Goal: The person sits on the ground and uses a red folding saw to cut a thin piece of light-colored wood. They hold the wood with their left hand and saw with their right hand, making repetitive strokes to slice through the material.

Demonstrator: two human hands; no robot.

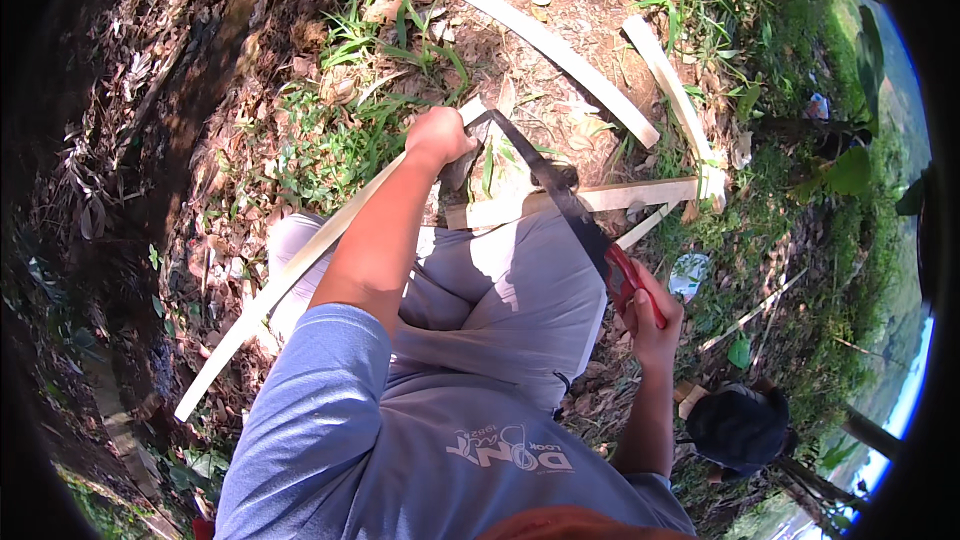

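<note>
left arm (365,250) reaching forward, left hand (440,137) curled in a grip, right hand (655,318) gripping nearer the body

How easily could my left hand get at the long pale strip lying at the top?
Probably not while occupied: the left hand grips another strip, with the saw tip close by. If freed, its way to the long pale strip looks mostly unobstructed.

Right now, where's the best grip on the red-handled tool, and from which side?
Probably the red handle, from the person's right: the long dark blade slants away forward and left, its far end near the wood strip in the left hand. The right hand grips that handle.
</note>
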